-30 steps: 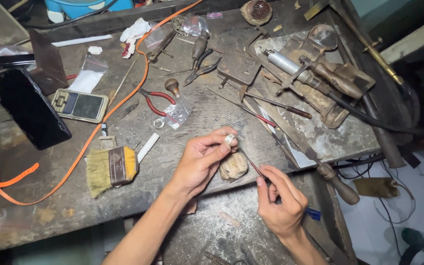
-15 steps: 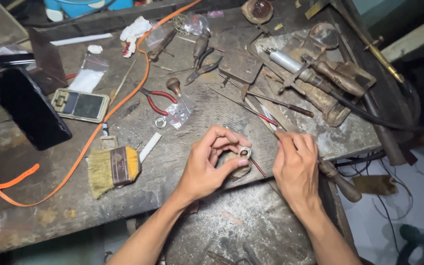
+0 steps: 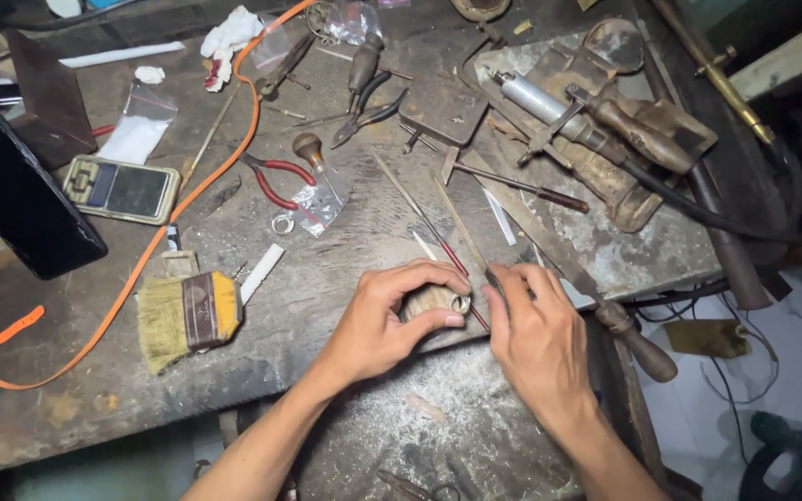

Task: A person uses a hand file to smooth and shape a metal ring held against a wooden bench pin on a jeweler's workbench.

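1. Since half a second ago, the right hand (image 3: 540, 339) has closed in beside the left hand (image 3: 387, 325), and the two now almost meet at the workbench (image 3: 345, 278) edge.
2. The workbench is a worn, dusty grey slab crowded with tools.
3. A black phone (image 3: 16, 199) lies at the far left, with a small pocket scale (image 3: 122, 188) beside it.
4. An orange strap (image 3: 155, 241) runs diagonally across the bench.
5. A flat yellow-bristled brush (image 3: 186, 314) lies left of the hands.
6. Red-handled pliers (image 3: 276, 181) rest near the centre.
7. Small clear plastic bags (image 3: 319, 206) lie by the pliers; their contents are too small to tell.
8. The left hand curls around a small rounded wooden block (image 3: 433, 300), thumb beneath and fingers over it, pinning a small metal ring (image 3: 461, 303) against it.
9. The right hand is loosely closed, fingertips pinching a thin file (image 3: 475, 255) that touches the ring.
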